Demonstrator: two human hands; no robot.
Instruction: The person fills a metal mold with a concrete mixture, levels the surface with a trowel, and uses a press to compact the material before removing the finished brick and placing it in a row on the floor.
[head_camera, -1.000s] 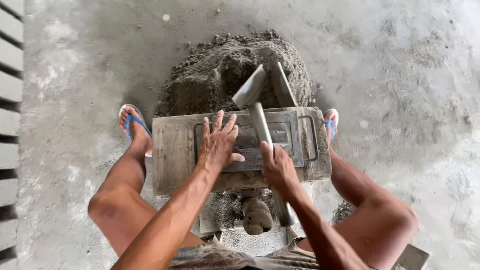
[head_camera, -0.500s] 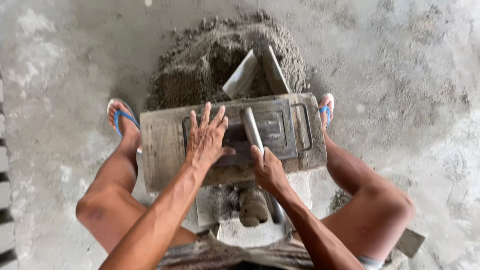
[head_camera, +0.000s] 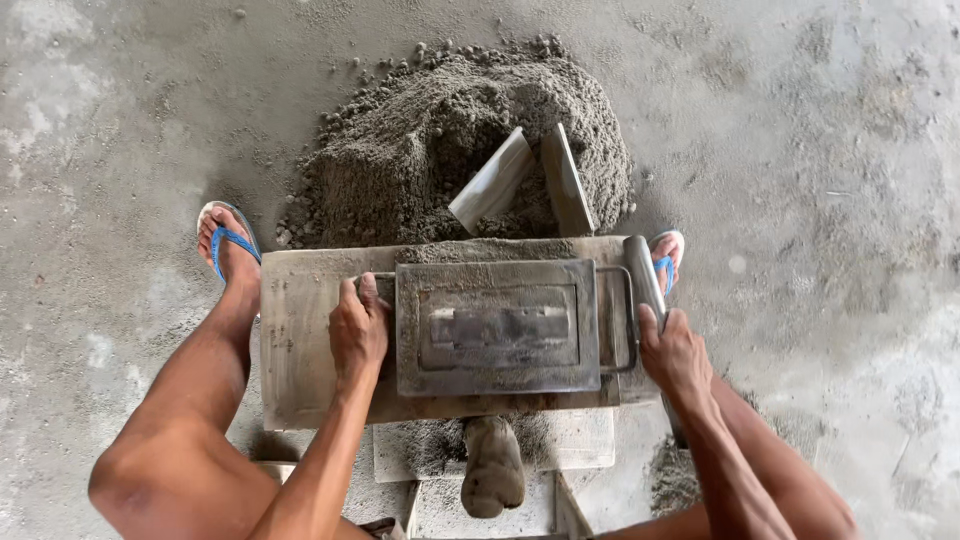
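Two hands (head_camera: 358, 335), gritty rectangular steel mould (head_camera: 497, 327)

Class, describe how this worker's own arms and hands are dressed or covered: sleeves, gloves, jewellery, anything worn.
Both arms are bare to the frame edge, with no sleeves showing. The left hand and right hand wear no gloves, and no rings, watch or bands are visible. Grey dust clings to the fingers.

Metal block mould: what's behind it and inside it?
Behind the metal block mould sits a grey sand-cement heap with two flat metal blades stuck in it. The mould's lid plate covers the inside, so the contents cannot be seen.
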